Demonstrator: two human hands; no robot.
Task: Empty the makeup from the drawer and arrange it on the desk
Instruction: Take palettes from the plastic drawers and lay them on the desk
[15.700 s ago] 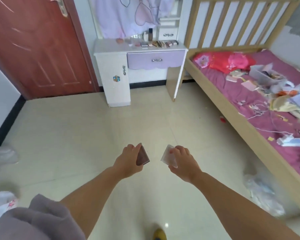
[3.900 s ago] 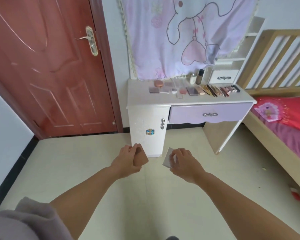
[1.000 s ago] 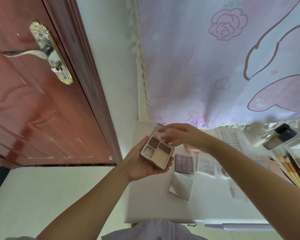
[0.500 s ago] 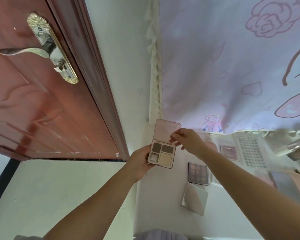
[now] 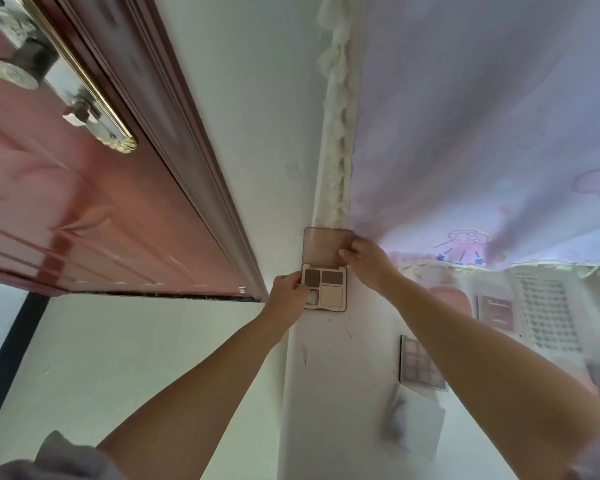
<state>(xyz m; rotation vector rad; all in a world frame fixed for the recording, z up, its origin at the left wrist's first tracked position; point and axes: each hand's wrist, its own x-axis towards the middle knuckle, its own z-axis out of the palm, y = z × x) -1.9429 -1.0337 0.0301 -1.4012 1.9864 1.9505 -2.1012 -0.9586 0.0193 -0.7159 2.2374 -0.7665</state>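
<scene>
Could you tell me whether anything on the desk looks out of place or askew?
Only the pale flat case near the front edge: it lies skewed beside the squarely placed eyeshadow palette. The open four-pan palette, held by left hand and right hand, sits straight.

We have carried the open palette (image 5: 324, 289) from mid-air above the desk's near left part to the desk's far left corner, at frame centre. Our left hand (image 5: 289, 296) now grips its left edge instead of cradling it from below. Our right hand (image 5: 364, 259) has pushed the lid (image 5: 321, 249) fully upright. The white desk (image 5: 329, 393) now fills the lower middle.
</scene>
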